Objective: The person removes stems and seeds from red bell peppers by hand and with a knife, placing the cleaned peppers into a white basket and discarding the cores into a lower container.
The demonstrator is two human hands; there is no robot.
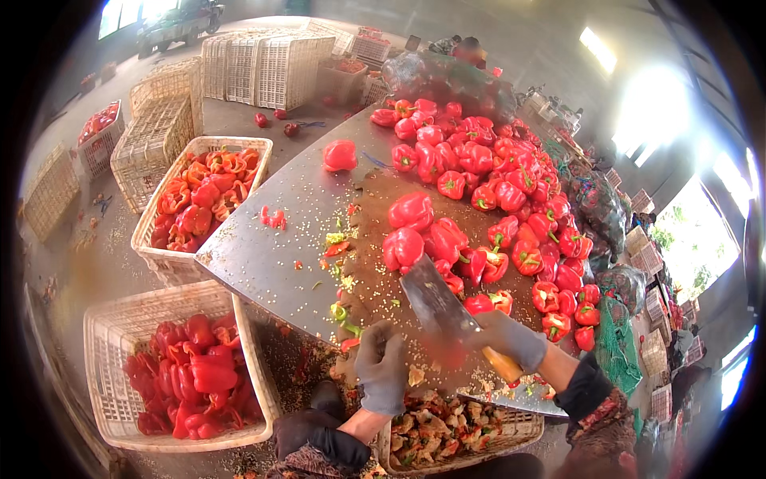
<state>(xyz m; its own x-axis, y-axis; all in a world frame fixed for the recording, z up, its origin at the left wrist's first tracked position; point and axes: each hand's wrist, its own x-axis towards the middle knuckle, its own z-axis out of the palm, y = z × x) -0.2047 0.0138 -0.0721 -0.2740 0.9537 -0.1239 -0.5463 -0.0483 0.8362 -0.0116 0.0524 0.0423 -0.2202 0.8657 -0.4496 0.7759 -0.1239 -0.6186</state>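
Note:
My right hand (508, 338), in a grey glove, grips a cleaver (435, 298) by its wooden handle. The blade points away from me, its far end close to whole red bell peppers (402, 248) on a brown board (374, 239). Low over the table's near edge is my left hand (380, 365), also gloved, with curled fingers; whether anything is inside them cannot be made out. Beside it lie green stem scraps (340, 314) and a bit of red pepper. A large heap of red peppers (473, 152) covers the far right of the metal table (293, 197).
Pepper pieces fill part of two crates at left, the nearer crate (254, 371) and the farther crate (263, 155). Cores and scraps lie in a crate (526, 428) below the table's near edge. Stacked crates (269, 66), netted sacks (443, 75) and people appear beyond.

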